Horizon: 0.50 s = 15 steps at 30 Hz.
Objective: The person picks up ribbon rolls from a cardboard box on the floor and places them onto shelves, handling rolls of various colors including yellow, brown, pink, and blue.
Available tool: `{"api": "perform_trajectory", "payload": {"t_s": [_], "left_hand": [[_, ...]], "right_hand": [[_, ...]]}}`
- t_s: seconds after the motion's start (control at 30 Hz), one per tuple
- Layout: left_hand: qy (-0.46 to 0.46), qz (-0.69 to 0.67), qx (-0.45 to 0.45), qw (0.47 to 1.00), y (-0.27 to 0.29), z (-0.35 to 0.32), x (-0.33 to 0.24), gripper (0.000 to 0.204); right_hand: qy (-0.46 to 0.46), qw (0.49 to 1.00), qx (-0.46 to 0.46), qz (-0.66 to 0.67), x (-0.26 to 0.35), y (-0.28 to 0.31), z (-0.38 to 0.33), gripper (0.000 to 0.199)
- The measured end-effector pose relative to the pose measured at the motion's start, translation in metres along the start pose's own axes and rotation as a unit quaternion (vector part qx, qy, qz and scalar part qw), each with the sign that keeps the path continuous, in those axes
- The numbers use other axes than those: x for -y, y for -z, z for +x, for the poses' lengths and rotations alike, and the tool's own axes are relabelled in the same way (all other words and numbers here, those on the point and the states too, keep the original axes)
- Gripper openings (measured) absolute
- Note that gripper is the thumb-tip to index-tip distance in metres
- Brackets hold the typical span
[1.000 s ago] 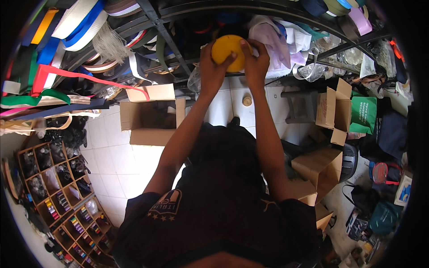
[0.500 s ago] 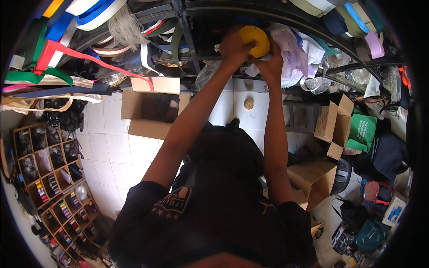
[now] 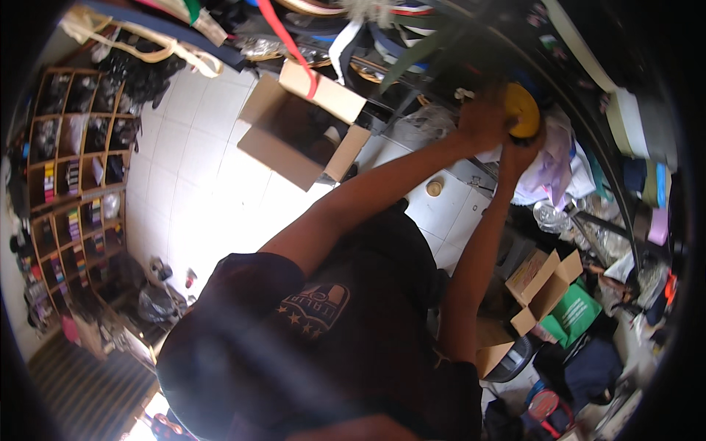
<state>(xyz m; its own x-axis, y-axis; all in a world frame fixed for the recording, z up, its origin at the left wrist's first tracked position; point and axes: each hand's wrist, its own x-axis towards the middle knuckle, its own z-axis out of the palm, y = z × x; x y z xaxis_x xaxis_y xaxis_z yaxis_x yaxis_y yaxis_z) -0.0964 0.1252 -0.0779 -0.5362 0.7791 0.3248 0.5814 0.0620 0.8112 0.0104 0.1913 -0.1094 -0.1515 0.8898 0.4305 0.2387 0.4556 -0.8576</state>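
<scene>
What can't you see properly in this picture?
- Yellow roll, head view: its near side is hidden by the left hand and right hand, so its full shape is unclear.
- Open cardboard box: contents lost in shadow.
- Cubby shelf: items too small and bent near the rim.

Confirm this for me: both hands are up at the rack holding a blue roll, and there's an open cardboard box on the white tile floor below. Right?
Not quite. The roll is yellow, not blue, as the head view shows. The rest stands: the left hand and right hand both grip it up at the rack, and the open cardboard box sits on the white tile floor below.
</scene>
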Motion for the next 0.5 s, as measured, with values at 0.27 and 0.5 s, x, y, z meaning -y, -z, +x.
{"api": "perform_trajectory", "payload": {"t_s": [0.27, 0.5], "left_hand": [[0.001, -0.077, 0.048, 0.996, 0.118, -0.121, 0.069, 0.017], [0.356, 0.146, -0.047, 0.922, 0.172, -0.204, 0.320, 0.024]], "right_hand": [[0.005, 0.994, -0.034, -0.108, 0.029, -0.008, -0.039, 0.106], [0.028, 0.975, -0.112, -0.191, 0.029, -0.003, -0.101, 0.091]]}}
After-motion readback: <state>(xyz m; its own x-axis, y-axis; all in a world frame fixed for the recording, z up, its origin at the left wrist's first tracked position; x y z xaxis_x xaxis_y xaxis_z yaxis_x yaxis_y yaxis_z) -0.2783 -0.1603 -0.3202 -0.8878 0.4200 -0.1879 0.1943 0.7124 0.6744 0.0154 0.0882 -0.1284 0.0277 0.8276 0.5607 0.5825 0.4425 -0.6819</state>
